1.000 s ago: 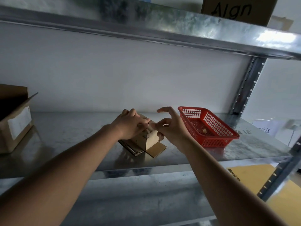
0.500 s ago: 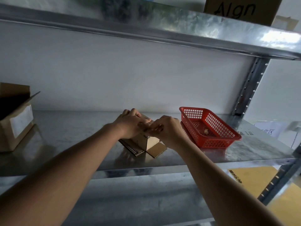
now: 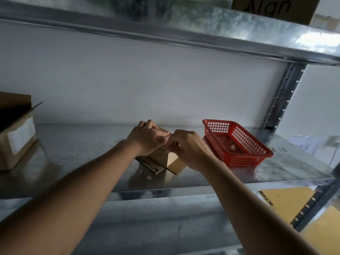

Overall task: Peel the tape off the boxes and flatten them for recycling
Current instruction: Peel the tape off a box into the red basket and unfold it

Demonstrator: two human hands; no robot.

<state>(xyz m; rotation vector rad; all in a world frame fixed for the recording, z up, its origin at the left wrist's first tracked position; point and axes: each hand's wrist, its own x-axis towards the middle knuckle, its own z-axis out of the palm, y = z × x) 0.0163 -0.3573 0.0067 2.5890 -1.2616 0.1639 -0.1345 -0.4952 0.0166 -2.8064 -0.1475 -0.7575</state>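
At frame centre on a galvanised metal shelf [image 3: 73, 144], left hand [image 3: 147, 139] and right hand [image 3: 187, 147] curl fingers onto a small corrugated cardboard box [image 3: 161, 159], hiding its top; any tape indiscernible.

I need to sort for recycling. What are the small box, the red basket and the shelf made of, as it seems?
Small box: brown corrugated cardboard, matte; fluting shows at its flap edge. Red basket: probably plastic, slightly glossy, moulded grid walls. Shelf: metal, likely galvanized steel, with a mottled grey sheen.
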